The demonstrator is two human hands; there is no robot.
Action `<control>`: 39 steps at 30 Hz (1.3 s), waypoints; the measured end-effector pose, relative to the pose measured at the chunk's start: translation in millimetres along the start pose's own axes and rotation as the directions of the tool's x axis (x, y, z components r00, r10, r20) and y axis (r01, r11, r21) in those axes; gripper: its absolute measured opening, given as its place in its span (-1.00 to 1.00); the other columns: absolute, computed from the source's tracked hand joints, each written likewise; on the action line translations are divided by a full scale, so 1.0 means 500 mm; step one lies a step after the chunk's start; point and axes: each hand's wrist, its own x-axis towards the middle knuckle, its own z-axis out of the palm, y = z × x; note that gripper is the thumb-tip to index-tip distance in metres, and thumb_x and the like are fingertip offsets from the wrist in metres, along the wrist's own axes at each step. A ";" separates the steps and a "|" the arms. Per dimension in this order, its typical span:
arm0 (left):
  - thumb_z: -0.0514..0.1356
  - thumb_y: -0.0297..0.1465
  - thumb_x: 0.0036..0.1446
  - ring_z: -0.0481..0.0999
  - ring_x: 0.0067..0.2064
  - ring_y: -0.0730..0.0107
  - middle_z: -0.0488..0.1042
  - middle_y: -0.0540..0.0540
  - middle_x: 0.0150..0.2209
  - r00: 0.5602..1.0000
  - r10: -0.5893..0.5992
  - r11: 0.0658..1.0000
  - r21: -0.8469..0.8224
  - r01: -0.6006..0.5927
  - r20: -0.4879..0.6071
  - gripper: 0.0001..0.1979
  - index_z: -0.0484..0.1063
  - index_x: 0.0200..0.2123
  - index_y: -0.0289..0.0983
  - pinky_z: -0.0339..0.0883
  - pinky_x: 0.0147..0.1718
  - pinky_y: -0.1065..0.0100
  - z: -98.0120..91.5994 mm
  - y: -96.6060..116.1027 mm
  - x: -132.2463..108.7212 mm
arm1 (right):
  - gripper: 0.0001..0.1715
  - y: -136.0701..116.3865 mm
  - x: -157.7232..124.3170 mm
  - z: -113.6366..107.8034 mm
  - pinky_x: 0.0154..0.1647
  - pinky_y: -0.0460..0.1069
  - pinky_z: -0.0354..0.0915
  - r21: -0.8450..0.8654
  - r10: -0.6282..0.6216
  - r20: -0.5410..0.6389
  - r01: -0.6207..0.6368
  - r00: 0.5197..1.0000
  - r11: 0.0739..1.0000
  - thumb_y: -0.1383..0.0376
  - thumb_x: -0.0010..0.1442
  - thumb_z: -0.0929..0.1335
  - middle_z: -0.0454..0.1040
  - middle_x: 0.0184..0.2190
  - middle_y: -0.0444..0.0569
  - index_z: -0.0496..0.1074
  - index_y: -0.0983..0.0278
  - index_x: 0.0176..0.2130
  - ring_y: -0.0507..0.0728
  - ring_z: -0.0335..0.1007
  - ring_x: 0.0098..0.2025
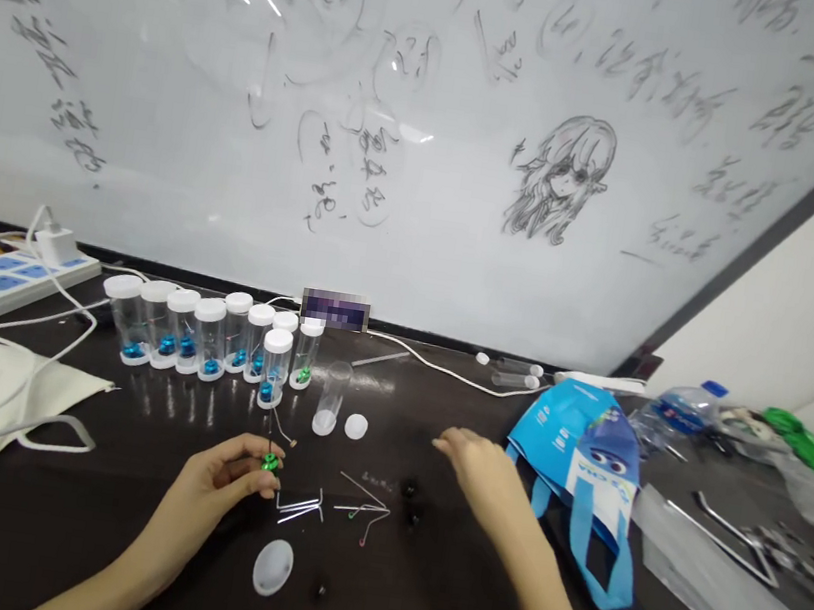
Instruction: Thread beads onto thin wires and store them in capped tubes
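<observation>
Dark desk [463, 606]: left hand [225, 477], lower centre, pinches green part [270, 462]; metal rods [301, 506] just right, near-horizontal; right hand [480, 472] farther, hold unclear.

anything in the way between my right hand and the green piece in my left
Nothing visible blocks the gap between your right hand and the green piece in your left hand. The white cap and clear tube are beyond it; thin metal rods lie on the nearer side.
</observation>
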 end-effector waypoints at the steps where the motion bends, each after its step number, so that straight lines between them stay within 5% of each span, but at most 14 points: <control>1: 0.34 -0.26 -0.04 0.54 -0.42 0.27 0.57 -0.05 -0.41 1.000 -0.006 1.000 -0.004 0.006 0.000 -0.78 0.55 -0.32 -0.23 0.46 -0.34 0.32 0.000 0.000 0.001 | -0.75 0.016 0.001 -0.003 -0.30 0.00 0.27 -0.028 0.054 -0.004 -0.054 0.999 0.998 0.31 0.41 0.21 0.56 -0.19 0.10 0.46 0.27 -0.16 0.28 0.54 -0.16; 5: 0.37 -0.30 -0.08 0.50 -0.46 0.33 0.54 -0.01 -0.46 1.000 -0.012 0.999 -0.045 0.011 -0.019 -0.80 0.54 -0.35 -0.23 0.43 -0.39 0.37 -0.001 0.000 0.002 | -0.85 0.070 -0.003 -0.004 -0.32 0.02 0.32 -0.112 0.208 0.077 -0.198 0.975 0.974 0.41 0.32 0.31 0.57 -0.25 0.14 0.50 0.32 -0.22 0.32 0.56 -0.18; 11: 0.37 -0.30 -0.06 0.43 -0.50 0.42 0.51 0.02 -0.46 0.999 -0.007 0.998 -0.066 0.003 -0.052 -0.80 0.52 -0.33 -0.23 0.38 -0.43 0.42 -0.003 -0.004 0.001 | -0.81 0.085 -0.013 0.006 -0.15 0.10 0.44 -0.187 0.328 0.232 -0.289 0.916 0.939 0.27 0.31 0.36 0.53 -0.17 -0.01 0.46 0.34 -0.12 0.15 0.51 -0.17; 24: 0.36 -0.28 -0.04 0.44 -0.48 0.37 0.50 0.01 -0.49 0.997 0.006 0.999 -0.033 -0.009 -0.073 -0.77 0.50 -0.33 -0.26 0.36 -0.41 0.38 -0.002 0.009 0.000 | -0.68 0.070 -0.008 0.025 -0.08 0.17 0.42 -0.184 0.387 0.289 -0.346 0.875 0.920 0.24 0.32 0.35 0.45 -0.02 0.04 0.38 0.32 0.03 0.20 0.46 -0.07; 31: 0.35 -0.31 0.03 0.43 -0.46 0.44 0.50 0.05 -0.46 0.999 0.000 0.998 -0.058 -0.002 -0.052 -0.82 0.49 -0.30 -0.24 0.34 -0.36 0.43 -0.001 0.011 -0.004 | -0.71 0.059 -0.001 0.033 -0.18 0.10 0.45 -0.046 0.212 0.350 -0.210 0.912 0.977 0.24 0.31 0.36 0.47 -0.08 0.02 0.40 0.33 -0.01 0.15 0.48 -0.16; 35: 0.36 -0.32 0.02 0.42 -0.46 0.46 0.49 0.05 -0.45 0.999 -0.004 0.996 -0.085 0.001 -0.040 -0.82 0.49 -0.30 -0.25 0.33 -0.36 0.43 -0.002 0.007 -0.003 | -0.89 0.002 -0.005 0.040 -0.29 -0.04 0.37 0.078 0.016 0.246 -0.036 0.969 0.996 0.40 0.32 0.33 0.51 -0.24 -0.03 0.43 0.33 -0.13 0.09 0.49 -0.28; 39: 0.36 -0.34 0.03 0.41 -0.45 0.47 0.49 0.04 -0.42 0.999 -0.003 0.994 -0.110 0.000 -0.033 -0.82 0.49 -0.30 -0.26 0.32 -0.37 0.44 -0.001 0.008 -0.002 | -0.81 -0.025 -0.005 0.040 -0.42 -0.10 0.18 0.165 -0.130 0.152 0.105 0.980 0.981 0.56 0.20 0.34 0.53 -0.38 -0.07 0.43 0.29 -0.30 0.08 0.50 -0.36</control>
